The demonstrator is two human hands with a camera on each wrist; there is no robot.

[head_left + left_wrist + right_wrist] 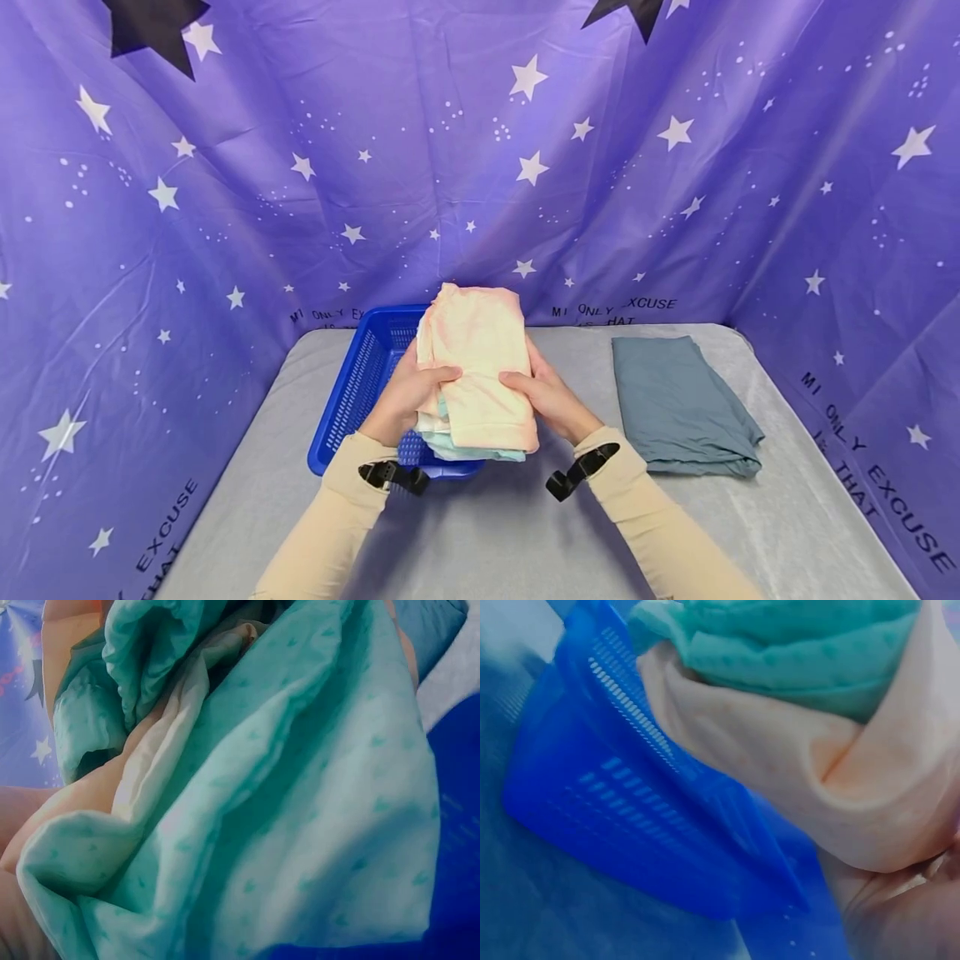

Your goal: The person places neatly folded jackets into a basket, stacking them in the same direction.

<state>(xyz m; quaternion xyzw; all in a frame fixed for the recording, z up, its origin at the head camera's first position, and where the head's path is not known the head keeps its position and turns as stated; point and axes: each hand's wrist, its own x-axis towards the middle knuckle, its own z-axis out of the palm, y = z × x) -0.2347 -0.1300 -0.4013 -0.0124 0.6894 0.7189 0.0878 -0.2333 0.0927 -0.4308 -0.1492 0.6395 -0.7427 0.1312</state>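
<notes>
A folded stack of pale peach cloth (483,358) and mint-green cloth (472,452) is held up between both hands, over the right side of a blue plastic basket (341,400). My left hand (405,396) grips the stack's left edge, thumb on top. On the opposite edge my right hand (551,392) grips it likewise, its fingers hidden beneath. The left wrist view shows the mint-green cloth (322,847) with small printed marks, its layers loosely folded. In the right wrist view, peach cloth (772,757) wraps around the green layers, above the basket (630,825).
A folded grey-blue cloth (682,408) lies on the right of the table. Light grey fabric covers the table (510,542). A purple curtain (450,167) with stars surrounds the back and sides. The basket's perforated walls stand close to the left hand.
</notes>
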